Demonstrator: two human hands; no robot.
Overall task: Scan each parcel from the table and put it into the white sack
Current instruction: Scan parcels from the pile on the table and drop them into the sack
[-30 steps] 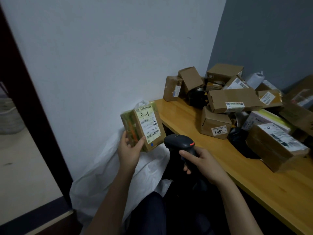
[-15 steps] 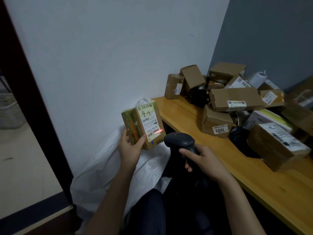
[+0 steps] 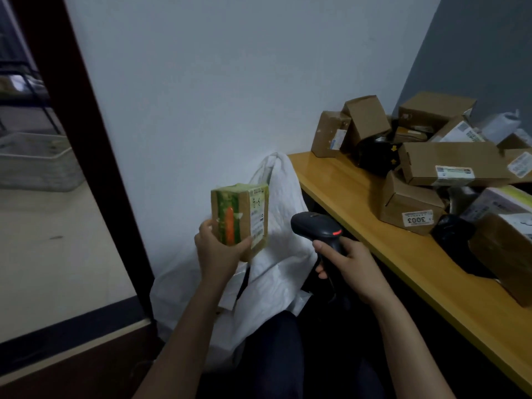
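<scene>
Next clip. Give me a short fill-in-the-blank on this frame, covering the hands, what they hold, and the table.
The left hand holds a small parcel in front of a sack coloured ____.
The right hand grips a ____ scanner.
On the table, one box bears a label reading ____.
Missing words: white; black; 3003.
</scene>
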